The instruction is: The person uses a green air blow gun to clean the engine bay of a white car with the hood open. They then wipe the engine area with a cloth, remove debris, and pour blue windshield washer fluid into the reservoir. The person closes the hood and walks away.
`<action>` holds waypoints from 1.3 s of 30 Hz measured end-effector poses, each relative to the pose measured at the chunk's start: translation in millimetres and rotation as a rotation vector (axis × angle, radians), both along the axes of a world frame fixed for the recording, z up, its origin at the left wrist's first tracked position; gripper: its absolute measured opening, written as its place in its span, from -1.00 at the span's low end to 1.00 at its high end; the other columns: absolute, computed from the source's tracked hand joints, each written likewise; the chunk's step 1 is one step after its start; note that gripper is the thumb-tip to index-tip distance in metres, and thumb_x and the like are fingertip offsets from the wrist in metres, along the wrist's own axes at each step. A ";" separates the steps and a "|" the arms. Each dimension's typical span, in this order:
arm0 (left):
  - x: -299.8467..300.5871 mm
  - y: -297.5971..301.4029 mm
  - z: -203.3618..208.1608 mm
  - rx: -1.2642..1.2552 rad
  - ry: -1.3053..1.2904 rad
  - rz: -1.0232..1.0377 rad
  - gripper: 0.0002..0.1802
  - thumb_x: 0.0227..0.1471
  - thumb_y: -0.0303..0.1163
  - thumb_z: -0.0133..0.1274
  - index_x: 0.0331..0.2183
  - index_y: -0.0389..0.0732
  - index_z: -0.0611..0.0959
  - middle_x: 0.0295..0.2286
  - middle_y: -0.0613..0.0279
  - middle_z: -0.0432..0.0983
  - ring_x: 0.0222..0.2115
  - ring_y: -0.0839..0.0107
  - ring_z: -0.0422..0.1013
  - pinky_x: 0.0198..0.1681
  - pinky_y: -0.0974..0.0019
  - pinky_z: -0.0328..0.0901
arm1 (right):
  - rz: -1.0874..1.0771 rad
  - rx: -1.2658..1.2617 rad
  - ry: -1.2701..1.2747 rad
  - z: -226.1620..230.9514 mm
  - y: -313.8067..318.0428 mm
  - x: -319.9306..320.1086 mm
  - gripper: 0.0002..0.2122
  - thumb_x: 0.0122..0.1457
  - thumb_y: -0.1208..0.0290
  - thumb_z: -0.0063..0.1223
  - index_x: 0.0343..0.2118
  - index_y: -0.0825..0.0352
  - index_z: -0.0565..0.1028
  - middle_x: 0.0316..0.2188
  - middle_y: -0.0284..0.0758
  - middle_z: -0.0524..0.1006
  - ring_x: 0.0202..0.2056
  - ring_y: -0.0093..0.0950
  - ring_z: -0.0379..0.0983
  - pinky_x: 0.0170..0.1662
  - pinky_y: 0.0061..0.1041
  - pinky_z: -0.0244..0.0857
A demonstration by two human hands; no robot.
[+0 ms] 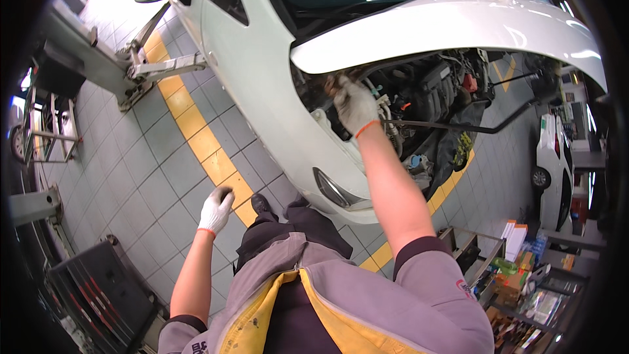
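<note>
My right hand (357, 110), in a white knitted glove with an orange cuff, reaches into the engine bay (419, 88) under the raised hood. Its fingers are closed beside the inner fender edge, and a brownish, dark patch shows at their tips; what they grip there is hidden. My left hand (216, 211), in a matching glove with darkened fingertips, hangs low at my left side over the tiled floor. The fingers are curled in, with nothing visible in them. Between my hands lies the pale car's front fender (282, 118), with its headlight (333, 187) close to my legs.
The hood (452, 29) arches over the bay, and a black prop rod (452, 126) crosses it. A lift arm (167, 67) reaches under the car at left. A black panelled cart (98, 295) stands lower left, cluttered shelving (524, 288) lower right. Another white car (552, 170) is parked beyond.
</note>
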State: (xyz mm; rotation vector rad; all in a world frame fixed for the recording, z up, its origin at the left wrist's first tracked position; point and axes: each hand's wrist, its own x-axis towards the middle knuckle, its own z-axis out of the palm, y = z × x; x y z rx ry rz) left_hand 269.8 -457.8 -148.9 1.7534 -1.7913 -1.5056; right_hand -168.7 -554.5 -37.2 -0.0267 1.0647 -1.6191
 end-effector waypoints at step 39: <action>-454.1 -230.6 106.6 -0.821 -0.525 -1.303 -0.14 0.14 -0.37 -0.08 0.44 -0.26 0.13 0.35 -0.17 0.22 0.31 -0.08 0.28 0.39 0.05 0.20 | -1.431 -0.183 -0.335 20.2 469.1 342.8 -0.84 0.45 0.33 0.04 -0.07 0.30 0.51 -0.32 -0.36 0.54 -0.57 -0.70 0.34 -0.61 -0.75 0.28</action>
